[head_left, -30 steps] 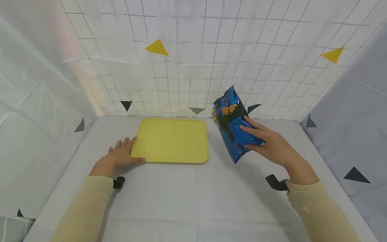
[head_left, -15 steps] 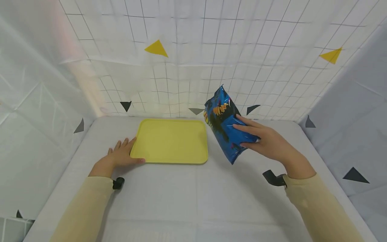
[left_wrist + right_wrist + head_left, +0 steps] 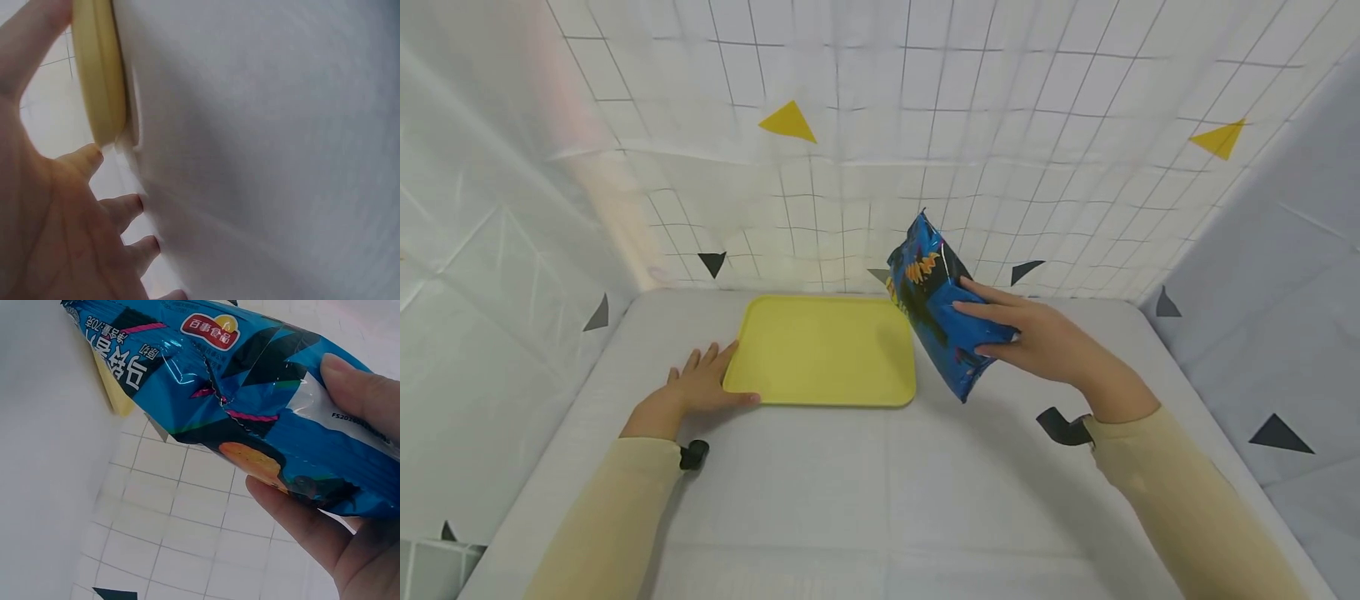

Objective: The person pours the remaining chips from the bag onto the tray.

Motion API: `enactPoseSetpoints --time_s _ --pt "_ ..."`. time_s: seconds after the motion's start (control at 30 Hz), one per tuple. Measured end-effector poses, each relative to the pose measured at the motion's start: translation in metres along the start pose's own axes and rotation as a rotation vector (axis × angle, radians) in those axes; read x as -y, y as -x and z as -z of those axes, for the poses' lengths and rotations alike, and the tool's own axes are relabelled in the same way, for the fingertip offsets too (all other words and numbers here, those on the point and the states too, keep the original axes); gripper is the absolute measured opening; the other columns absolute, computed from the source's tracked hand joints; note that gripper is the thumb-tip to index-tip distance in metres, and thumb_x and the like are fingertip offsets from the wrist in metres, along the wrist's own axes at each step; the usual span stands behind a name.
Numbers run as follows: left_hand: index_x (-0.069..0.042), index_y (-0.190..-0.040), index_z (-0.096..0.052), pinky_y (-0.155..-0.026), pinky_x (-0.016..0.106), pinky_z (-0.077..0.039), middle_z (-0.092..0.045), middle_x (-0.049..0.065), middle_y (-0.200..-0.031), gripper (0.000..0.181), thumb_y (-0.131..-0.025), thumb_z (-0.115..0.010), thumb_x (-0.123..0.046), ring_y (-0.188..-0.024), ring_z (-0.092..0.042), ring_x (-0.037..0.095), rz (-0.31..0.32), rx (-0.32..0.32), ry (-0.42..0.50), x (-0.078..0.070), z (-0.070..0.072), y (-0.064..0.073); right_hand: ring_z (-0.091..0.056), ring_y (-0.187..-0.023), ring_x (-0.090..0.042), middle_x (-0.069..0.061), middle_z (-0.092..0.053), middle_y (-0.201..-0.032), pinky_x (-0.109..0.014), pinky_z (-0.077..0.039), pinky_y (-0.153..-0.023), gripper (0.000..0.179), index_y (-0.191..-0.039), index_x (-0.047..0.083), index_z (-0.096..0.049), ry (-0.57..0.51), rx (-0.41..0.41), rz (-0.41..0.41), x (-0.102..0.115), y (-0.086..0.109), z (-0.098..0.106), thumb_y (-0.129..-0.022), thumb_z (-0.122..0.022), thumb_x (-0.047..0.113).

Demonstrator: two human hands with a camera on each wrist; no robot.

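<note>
My right hand [image 3: 1052, 346] grips a blue bag of potato chips [image 3: 936, 308] by its right end, thumb on one side and fingers on the other. Tilted and held above the table, the bag overlaps the right edge of a yellow tray [image 3: 820, 358] in the head view. The right wrist view shows the bag's printed side [image 3: 206, 394] up close. At the tray's front left corner rests my left hand [image 3: 688, 392], thumb along the front edge and forefinger at the left edge. Its fingers are spread, and in the left wrist view they meet the tray's rim [image 3: 103, 81] and the tabletop.
A white cloth covers the table [image 3: 820, 492]. Behind it hangs a white sheet with a grid [image 3: 865, 192], marked with yellow and dark triangles. Grey-white sheets stand on the left [image 3: 482, 275] and right [image 3: 1285, 292] sides.
My right hand has carried the chip bag leftward, from right of the tray to its right edge. The left hand and the tray have stayed in place.
</note>
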State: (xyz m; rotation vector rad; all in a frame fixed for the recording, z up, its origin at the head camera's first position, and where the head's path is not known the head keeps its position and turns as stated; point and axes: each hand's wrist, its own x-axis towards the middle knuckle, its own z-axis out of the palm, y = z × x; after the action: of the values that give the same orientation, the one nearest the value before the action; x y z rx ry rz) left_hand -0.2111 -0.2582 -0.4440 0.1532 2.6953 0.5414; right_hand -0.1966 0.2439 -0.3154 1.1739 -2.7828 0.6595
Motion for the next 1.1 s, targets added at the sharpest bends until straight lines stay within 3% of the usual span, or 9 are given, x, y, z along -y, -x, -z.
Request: enactPoseSetpoints --time_s 0.53,1.1 --pt "-0.007 -0.161 -0.005 -0.105 0.080 0.002 0.001 0.034 -0.161 0.123 -0.078 -0.066 -0.075 -0.145 0.006 0.059 -0.002 0.003 -0.002 0.001 -0.001 -0.002 -0.036 -0.145 -0.033 0.004 -0.025 -0.165 -0.045 -0.052 -0.098 0.067 -0.150 0.023 -0.050 -0.074 0.143 -0.008 0.005 -0.030 -0.001 -0.090 -0.077 0.011" --pt "-0.008 -0.161 -0.004 -0.106 0.080 0.003 0.001 0.033 -0.162 0.125 -0.077 -0.066 -0.076 -0.145 0.007 0.058 -0.002 0.000 -0.001 0.005 -0.003 -0.004 -0.036 -0.145 -0.028 0.010 -0.021 -0.165 -0.042 -0.051 -0.099 0.066 -0.150 0.028 -0.049 -0.059 0.248 -0.043 0.018 -0.058 -0.002 -0.091 -0.076 0.013"
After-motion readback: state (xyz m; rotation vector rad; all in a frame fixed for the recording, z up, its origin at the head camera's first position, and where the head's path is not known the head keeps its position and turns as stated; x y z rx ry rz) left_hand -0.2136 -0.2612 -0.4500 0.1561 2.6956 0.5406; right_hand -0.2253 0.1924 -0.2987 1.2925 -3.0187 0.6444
